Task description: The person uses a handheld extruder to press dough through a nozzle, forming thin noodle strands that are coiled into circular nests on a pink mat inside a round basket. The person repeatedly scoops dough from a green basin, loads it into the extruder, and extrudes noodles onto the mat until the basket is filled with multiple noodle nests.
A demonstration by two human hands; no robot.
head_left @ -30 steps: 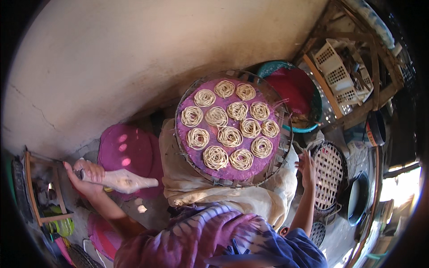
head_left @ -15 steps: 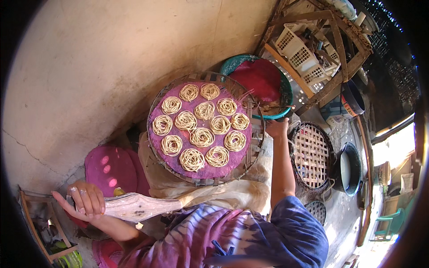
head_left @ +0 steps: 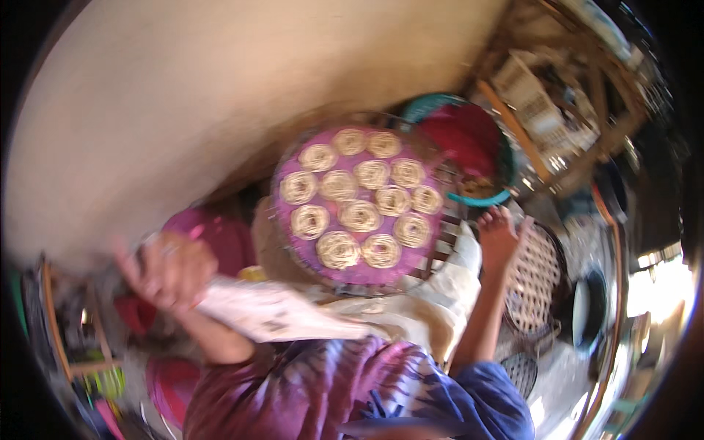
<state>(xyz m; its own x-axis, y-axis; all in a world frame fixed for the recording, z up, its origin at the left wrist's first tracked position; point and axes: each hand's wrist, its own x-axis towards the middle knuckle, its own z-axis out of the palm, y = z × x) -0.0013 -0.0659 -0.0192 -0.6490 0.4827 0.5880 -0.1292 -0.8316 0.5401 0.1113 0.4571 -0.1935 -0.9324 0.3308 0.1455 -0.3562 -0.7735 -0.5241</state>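
A round woven tray (head_left: 449, 233) in front of me bears a purple disc (head_left: 361, 271) with several pale coiled noodle nests (head_left: 359, 215) spread over it. My left hand (head_left: 174, 270) is blurred; its fingers curl over the end of a long, pale, paddle-shaped wooden piece (head_left: 268, 309) that slants towards my lap. The thumb sticks out to the side. My right hand (head_left: 499, 229) hangs just right of the tray, below a teal basin (head_left: 480, 199). Its bent fingers are slightly apart, and I see nothing in them.
Dark red material (head_left: 462, 139) fills part of the basin. Right of my arm lie a woven basket (head_left: 534, 282) and a dark bowl (head_left: 589, 312). A white crate (head_left: 532, 99) sits on a wooden frame at the back. More purple discs (head_left: 216, 242) lie left, near the wall (head_left: 183, 88).
The view has shifted and blurred. My right hand has come away from the tray's right rim, its fingers now showing. The left hand and wooden piece appear higher and further right.
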